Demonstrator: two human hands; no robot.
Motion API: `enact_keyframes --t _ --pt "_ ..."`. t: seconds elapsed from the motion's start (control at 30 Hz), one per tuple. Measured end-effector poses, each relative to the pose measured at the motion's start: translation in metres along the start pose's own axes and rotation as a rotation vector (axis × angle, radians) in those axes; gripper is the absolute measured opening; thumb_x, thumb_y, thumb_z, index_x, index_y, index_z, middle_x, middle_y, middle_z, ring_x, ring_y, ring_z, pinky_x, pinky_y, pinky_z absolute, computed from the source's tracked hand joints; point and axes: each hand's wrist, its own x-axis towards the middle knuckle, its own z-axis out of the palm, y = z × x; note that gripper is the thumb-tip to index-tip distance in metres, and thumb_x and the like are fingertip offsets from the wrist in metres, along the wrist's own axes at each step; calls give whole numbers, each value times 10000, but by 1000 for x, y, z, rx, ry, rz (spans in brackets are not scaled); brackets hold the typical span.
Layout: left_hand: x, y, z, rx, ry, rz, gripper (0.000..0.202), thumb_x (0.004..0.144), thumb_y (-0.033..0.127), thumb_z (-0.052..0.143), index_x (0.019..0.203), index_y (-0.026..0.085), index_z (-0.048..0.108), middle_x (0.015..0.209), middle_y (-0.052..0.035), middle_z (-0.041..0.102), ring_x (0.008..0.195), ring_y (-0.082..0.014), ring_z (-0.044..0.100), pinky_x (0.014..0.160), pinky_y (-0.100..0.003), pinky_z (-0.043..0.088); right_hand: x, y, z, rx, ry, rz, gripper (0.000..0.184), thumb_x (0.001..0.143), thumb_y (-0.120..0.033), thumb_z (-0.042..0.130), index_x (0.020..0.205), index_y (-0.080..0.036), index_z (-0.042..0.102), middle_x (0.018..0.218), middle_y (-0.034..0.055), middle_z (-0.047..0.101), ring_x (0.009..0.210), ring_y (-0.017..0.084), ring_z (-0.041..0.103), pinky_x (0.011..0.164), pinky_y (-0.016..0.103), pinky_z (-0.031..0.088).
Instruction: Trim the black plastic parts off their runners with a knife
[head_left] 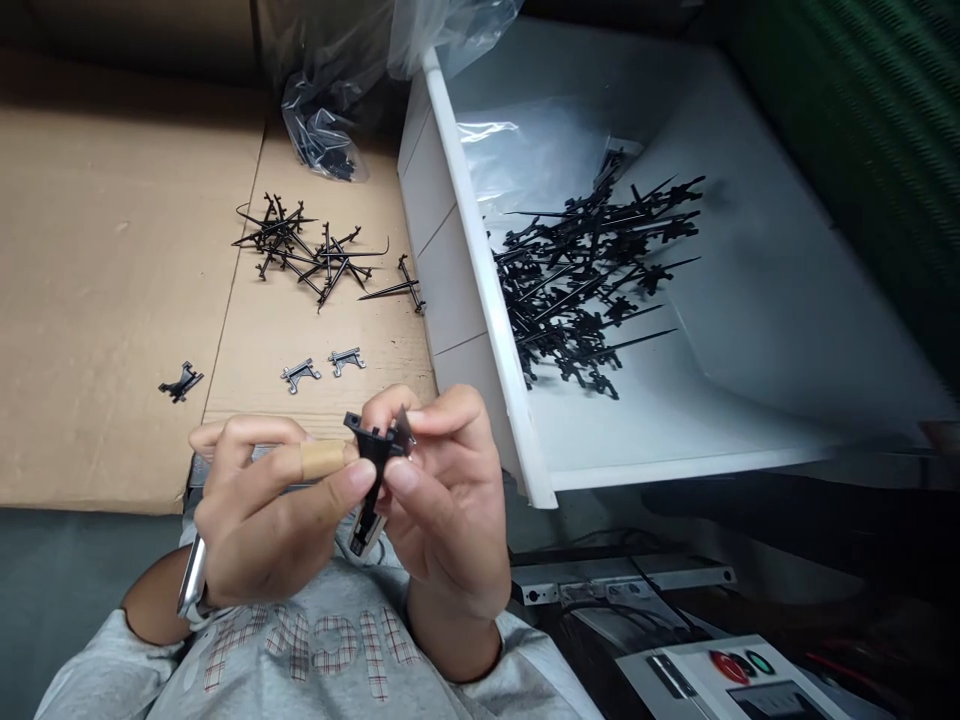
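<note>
Close in front of my body, both hands meet on a black moulded plastic part (372,443). My left hand (274,500) is closed, its thumb and fingers pinching the part; tape wraps one of its fingers. My right hand (454,490) is closed too, with a thin, dark, blade-like piece (405,432) between thumb and index finger, against the part's right side. Whether that piece is a separate blade I cannot tell. Beyond the hands lie two small greyish-black brackets (301,375) (346,361), and a black bracket (181,382) rests farther left.
A cardboard sheet (112,300) covers the work surface. Several black spindly parts (330,262) lie scattered on it, near a clear plastic bag (322,140). To the right, a white bin (750,400) holds a heap of similar parts (577,270). A control box (720,670) sits lower right.
</note>
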Motion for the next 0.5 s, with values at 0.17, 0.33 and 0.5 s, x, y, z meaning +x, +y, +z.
enact_keyframes --t 0.17,0.33,0.5 --pt "9 3 13 -108 60 35 141 979 121 740 888 228 733 773 38 815 680 -153 643 683 -378 411 -1 0 -4 -3 5 22 213 878 -253 843 964 -294 653 911 -36 656 593 67 565 553 201 515" --pt "9 6 17 -333 99 -131 72 1017 172 729 968 222 709 717 50 800 571 -141 700 649 -384 464 -4 0 -3 -78 13 -62 111 951 -283 765 980 -298 660 911 -25 660 571 81 576 476 204 462" --pt "9 8 18 -421 98 -159 54 1009 178 751 982 202 710 721 47 796 617 -138 734 683 -376 512 -8 0 -4 -101 -25 -137 173 1037 -189 645 1086 -322 744 908 -29 661 493 43 576 376 152 384"
